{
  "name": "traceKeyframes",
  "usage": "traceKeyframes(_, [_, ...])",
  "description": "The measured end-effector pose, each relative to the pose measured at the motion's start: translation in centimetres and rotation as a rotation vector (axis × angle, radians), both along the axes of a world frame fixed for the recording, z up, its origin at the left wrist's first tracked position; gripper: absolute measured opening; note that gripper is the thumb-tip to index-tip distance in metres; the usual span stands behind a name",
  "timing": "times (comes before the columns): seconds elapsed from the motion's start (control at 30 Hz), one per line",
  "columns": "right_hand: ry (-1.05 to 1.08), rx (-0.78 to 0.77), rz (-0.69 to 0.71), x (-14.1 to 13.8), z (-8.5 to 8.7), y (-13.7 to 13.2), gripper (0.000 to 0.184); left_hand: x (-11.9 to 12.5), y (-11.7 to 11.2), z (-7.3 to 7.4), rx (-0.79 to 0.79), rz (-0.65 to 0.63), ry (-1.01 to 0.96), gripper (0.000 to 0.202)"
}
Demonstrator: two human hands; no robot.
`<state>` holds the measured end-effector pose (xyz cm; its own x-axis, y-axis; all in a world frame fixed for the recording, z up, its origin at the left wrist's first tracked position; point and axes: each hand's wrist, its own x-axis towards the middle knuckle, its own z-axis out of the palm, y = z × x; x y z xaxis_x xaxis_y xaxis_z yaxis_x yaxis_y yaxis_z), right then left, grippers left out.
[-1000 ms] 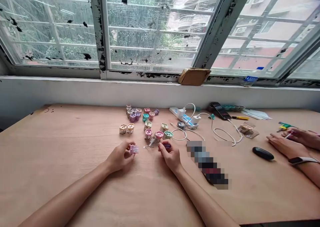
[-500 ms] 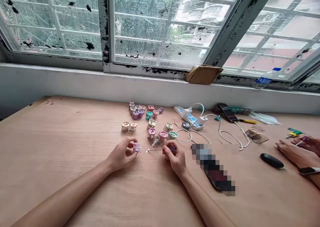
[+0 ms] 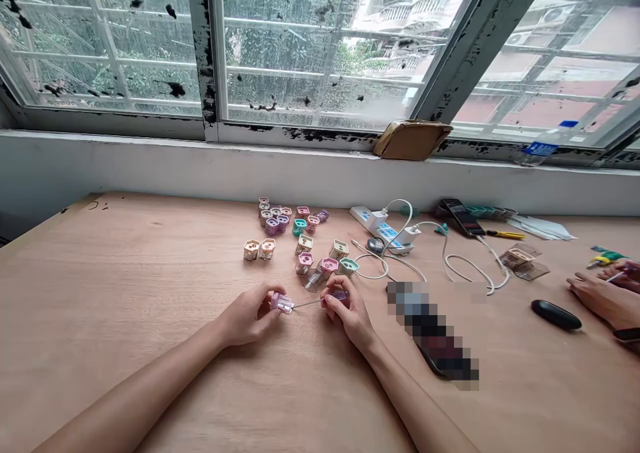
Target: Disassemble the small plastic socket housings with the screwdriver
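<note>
My left hand (image 3: 254, 314) pinches a small purple-and-clear plastic case (image 3: 283, 302) between thumb and fingers, just above the table. In my right hand (image 3: 347, 312) is a screwdriver with a dark purple handle (image 3: 341, 296). Its thin shaft (image 3: 307, 303) points left, and the tip meets the right side of the case. Whether the tip goes inside is too small to tell. Right behind my hands lie a clear plastic piece (image 3: 313, 280), a pink-topped case (image 3: 329, 266) and a mint-topped case (image 3: 347, 266).
More small cases in purple, teal and cream (image 3: 300, 226) cluster farther back. A power strip (image 3: 383, 232) with white cables stands behind on the right. Right of my forearm lie a blurred-out phone (image 3: 435, 336) and a black oblong case (image 3: 556, 314). Another person's hands (image 3: 605, 296) work at the far right.
The screwdriver's tip, apart from the case before, now meets it. My left hand has moved slightly right and turned the case. The view has shifted a little.
</note>
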<state>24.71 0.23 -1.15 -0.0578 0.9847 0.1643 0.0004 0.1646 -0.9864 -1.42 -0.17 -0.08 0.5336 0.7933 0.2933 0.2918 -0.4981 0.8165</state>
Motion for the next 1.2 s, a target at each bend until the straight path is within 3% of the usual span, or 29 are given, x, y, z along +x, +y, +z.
traceKeyframes(0.27, [-0.012,-0.005,0.026,-0.2,0.0,0.0,0.036,0.9,-0.8,0.6,-0.003,-0.130,0.060,0.034])
traceKeyframes(0.53, [-0.018,-0.020,0.060,-0.4,-0.1,0.0,0.040,0.9,-0.9,0.5,-0.011,-0.128,0.074,0.037])
traceKeyframes(0.7, [-0.063,-0.019,0.070,-0.3,0.3,-0.2,0.043,0.9,-0.5,0.1,-0.055,-0.043,-0.103,0.031])
traceKeyframes(0.8, [-0.074,-0.025,0.064,-0.3,0.2,-0.2,0.045,0.7,-0.1,0.0,-0.089,0.070,-0.175,0.033])
traceKeyframes(0.93, [-0.063,-0.031,0.064,-0.4,0.1,-0.1,0.045,0.5,0.3,0.0,0.020,0.198,-0.137,0.035])
traceKeyframes(1.07, [-0.029,-0.023,0.061,-0.3,0.2,0.0,0.043,0.3,0.5,-0.1,0.067,0.228,-0.116,0.036])
traceKeyframes(1.2, [0.028,-0.002,0.063,-0.1,0.2,0.0,0.037,0.2,0.4,0.0,-0.019,0.217,-0.150,0.036])
